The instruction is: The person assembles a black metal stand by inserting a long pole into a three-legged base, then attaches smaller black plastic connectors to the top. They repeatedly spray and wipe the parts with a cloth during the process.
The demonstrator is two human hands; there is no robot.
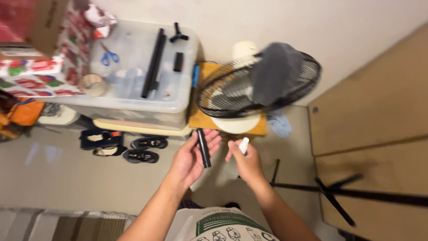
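My left hand (192, 158) holds a short black stick-shaped piece (203, 148) upright across its fingers. My right hand (246, 161) is closed around a small white cylinder (243, 145), whose top sticks out above the thumb. The two hands sit close together, a little apart, above the floor in front of a black wire-caged fan (256, 85).
A clear plastic storage bin (147, 71) at the back carries long black rods (154, 62), blue scissors (108, 56) and a tape roll (92, 84). Dark shoes (141, 149) lie on the floor. A black tripod-like stand (332, 192) lies at right beside wooden boards (374, 102).
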